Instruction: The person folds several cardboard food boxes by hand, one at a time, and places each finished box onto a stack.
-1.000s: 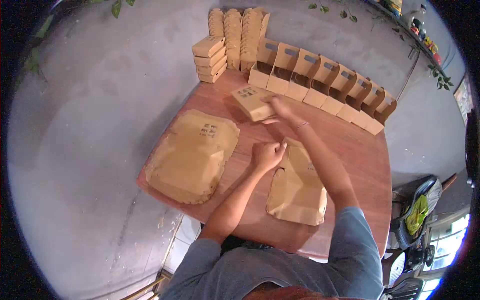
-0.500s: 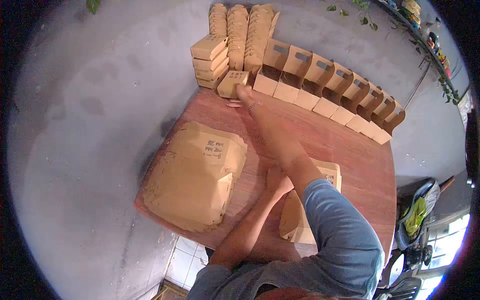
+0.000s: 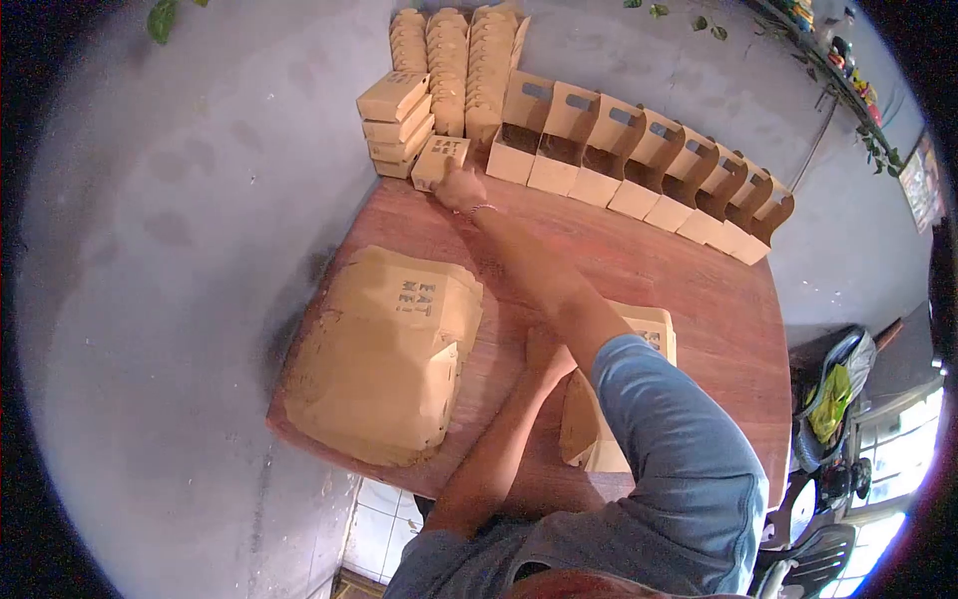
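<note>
My right arm stretches to the far left corner of the table, where my right hand [image 3: 459,188] is closed on the near right side of a small folded brown cardboard box [image 3: 439,160] printed "EAT ME!". That box sits right beside a stack of similar closed boxes [image 3: 394,125]. My left hand [image 3: 549,351] is low over the table, crossed beneath my right forearm, which hides its fingers. Just to its right lies a partly unfolded cardboard box blank [image 3: 589,429], largely covered by my right arm. A pile of flat box blanks [image 3: 374,369] lies to the left.
Nested open cardboard boxes [image 3: 446,75] rise in columns at the back. A row of handled cardboard carriers [image 3: 619,150] lines the table's rear edge against the grey wall [image 3: 180,299]. The reddish wooden table [image 3: 733,379] has a chair [image 3: 818,559] at its lower right.
My right hand has closed in on the small box, its fingers less spread than before. The whole view has shifted slightly left. My left hand stays about where it was.
</note>
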### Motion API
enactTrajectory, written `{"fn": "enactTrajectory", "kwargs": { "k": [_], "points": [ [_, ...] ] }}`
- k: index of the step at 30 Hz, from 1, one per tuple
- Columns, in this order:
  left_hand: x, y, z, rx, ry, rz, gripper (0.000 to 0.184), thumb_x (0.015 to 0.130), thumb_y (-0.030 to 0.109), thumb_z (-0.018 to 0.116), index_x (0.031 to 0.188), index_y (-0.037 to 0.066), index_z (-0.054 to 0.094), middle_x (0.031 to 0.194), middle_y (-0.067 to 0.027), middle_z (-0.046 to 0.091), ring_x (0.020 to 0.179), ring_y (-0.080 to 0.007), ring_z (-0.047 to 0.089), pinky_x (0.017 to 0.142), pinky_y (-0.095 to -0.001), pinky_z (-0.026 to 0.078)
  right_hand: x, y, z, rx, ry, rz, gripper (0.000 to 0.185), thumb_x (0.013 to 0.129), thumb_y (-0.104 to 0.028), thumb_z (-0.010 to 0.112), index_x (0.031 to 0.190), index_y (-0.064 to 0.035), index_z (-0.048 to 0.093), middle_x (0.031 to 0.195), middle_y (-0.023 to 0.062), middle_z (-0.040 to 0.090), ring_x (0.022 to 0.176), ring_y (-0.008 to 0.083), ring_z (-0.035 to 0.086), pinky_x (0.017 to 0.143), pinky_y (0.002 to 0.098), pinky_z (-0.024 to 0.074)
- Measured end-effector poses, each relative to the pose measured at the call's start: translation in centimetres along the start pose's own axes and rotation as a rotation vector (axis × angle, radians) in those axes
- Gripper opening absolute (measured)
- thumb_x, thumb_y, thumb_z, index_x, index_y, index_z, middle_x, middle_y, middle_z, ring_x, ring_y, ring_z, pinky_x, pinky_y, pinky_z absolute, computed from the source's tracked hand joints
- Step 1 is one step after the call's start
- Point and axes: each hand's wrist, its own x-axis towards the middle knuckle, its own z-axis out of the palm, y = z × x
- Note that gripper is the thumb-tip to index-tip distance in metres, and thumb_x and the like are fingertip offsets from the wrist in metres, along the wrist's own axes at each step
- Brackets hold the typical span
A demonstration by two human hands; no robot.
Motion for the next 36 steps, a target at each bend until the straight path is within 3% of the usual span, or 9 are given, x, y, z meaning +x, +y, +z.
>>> {"fn": "enactTrajectory", "kwargs": {
  "k": [1,2,4,7,14,22,25,33,36],
  "points": [
    [-0.2,-0.2,-0.2,-0.081,-0.079,-0.088,0.072,0.091,0.045,0.065,0.148,0.009,0.039,0.154,-0.0151,0.040,0.141,-0.0333,0.037,0.115,-0.0459,0.033,0.4,-0.2,-0.1,-0.020,-0.013,0.011,0.073,0.089,-0.050,0.064,0.145,-0.0105,0.038,0.135,0.0319,0.050,0.120,0.0454,0.058,0.099,0.0501,0.0495],
    [-0.2,-0.1,0.0,-0.080,-0.085,-0.083,0.072,0.091,0.045,0.065,0.148,0.009,0.039,0.154,-0.0151,0.040,0.141,-0.0333,0.037,0.115,-0.0459,0.033,0.6,-0.2,0.0,-0.017,-0.008,0.015,0.073,0.089,-0.050,0.064,0.145,-0.0105,0.038,0.135,0.0319,0.050,0.120,0.0454,0.058,0.099,0.0501,0.0495],
    [1.0,3.6,-3.1,-0.061,0.244,0.121,0.040,0.086,0.042,0.064,0.109,0.011,0.069,0.110,-0.0145,0.071,0.105,-0.0331,0.065,0.086,-0.0481,0.050,0.0,-0.8,-0.7,0.007,-0.022,0.039,0.075,0.090,-0.053,0.061,0.146,-0.0092,0.036,0.136,0.0312,0.049,0.121,0.0437,0.058,0.097,0.0500,0.0514],
    [1.2,1.1,-0.4,-0.017,-0.098,-0.033,0.041,0.086,0.042,0.065,0.110,0.009,0.069,0.114,-0.0145,0.069,0.109,-0.0355,0.062,0.091,-0.0496,0.047,0.2,-1.1,-0.9,-0.040,-0.027,0.025,0.079,0.091,-0.054,0.060,0.149,-0.0086,0.033,0.136,0.0311,0.048,0.120,0.0428,0.059,0.096,0.0501,0.0524],
    [1.4,2.5,-1.6,0.035,0.112,0.150,0.040,0.087,0.039,0.065,0.113,0.008,0.067,0.111,-0.0175,0.069,0.108,-0.0357,0.063,0.087,-0.0493,0.049,1.7,-0.2,0.3,-0.086,-0.013,-0.047,0.080,0.092,-0.051,0.058,0.150,-0.0046,0.030,0.139,0.0346,0.045,0.117,0.0437,0.060,0.096,0.0492,0.0520],
    [1.9,3.6,-2.4,0.268,0.002,0.077,0.036,0.090,0.036,0.062,0.065,0.010,0.068,0.057,-0.0134,0.063,0.048,-0.0356,0.061,0.054,-0.0486,0.051,-6.6,0.8,-9.4,-0.204,-0.177,-0.478,0.071,0.091,-0.047,0.060,0.142,-0.0002,0.042,0.111,0.0306,0.065,0.107,0.0439,0.064,0.091,0.0496,0.0529],
    [1.9,4.3,-3.0,0.308,-0.034,0.041,0.041,0.095,0.041,0.057,0.074,0.007,0.065,0.066,-0.0164,0.066,0.062,-0.0336,0.067,0.060,-0.0470,0.053,-14.0,6.8,-15.4,-0.124,-0.053,-0.651,0.054,0.092,-0.043,0.061,0.128,-0.0021,0.059,0.109,0.0249,0.069,0.099,0.0410,0.067,0.089,0.0480,0.0526],
    [1.6,5.5,-3.3,0.327,-0.075,-0.026,0.062,0.093,0.048,0.059,0.124,-0.006,0.054,0.117,-0.0268,0.059,0.089,-0.0408,0.069,0.072,-0.0518,0.056,-35.8,25.7,-21.6,0.034,0.152,0.299,0.053,0.094,-0.045,0.060,0.128,-0.0041,0.060,0.108,0.0260,0.069,0.106,0.0412,0.065,0.091,0.0486,0.0511],
    [1.4,6.7,-3.2,0.358,-0.163,-0.142,0.069,0.091,0.056,0.059,0.130,0.000,0.054,0.125,-0.0225,0.056,0.107,-0.0402,0.063,0.085,-0.0518,0.053,-41.2,27.3,-18.8,0.161,0.371,0.040,0.055,0.095,-0.039,0.061,0.133,0.0005,0.053,0.122,0.0272,0.062,0.117,0.0426,0.058,0.099,0.0476,0.0469]
  ]
}}
